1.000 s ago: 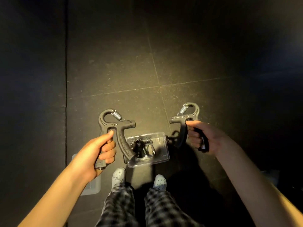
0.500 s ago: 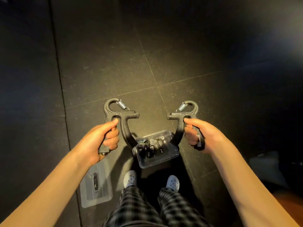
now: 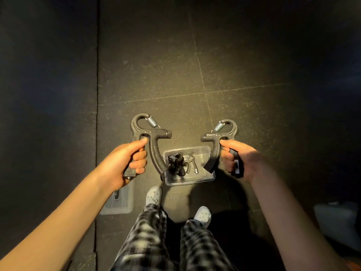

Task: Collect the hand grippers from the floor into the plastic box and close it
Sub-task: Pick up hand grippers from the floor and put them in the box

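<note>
Dark tiled floor (image 3: 175,75), lit only in the middle. Low left, a clear lid (image 3: 121,206) lies flat on the floor, apart from the box. Its upper end is hidden behind the left wrist, and a small dark piece sits on it.

The left hand (image 3: 125,161) is up in the air, fingers curled round 1 handle of a black hand gripper (image 3: 150,137), thumb on top by the crossbar. Spring loop points up. The free curved handle hangs down-right, with its tip overlapping the box's left edge in view; contact cannot be told.

The plastic box (image 3: 195,179) is clear, open, on the floor at centre, just ahead of the feet. Inside is a cluster of stored hand grippers (image 3: 176,165), at least 2, exact count unclear. Below the box are 2 white shoes (image 3: 154,196) and checked trousers (image 3: 148,237).

The second hand gripper (image 3: 214,137) mirrors the first: spring loop up, knob pointing left, free handle tip over the box's right edge. The right hand (image 3: 240,159) wraps its outer handle, thumb on top. On both held grippers the handles stand spread, not squeezed.

Far right, low, there is a pale blurred object (image 3: 336,218), not identifiable.
</note>
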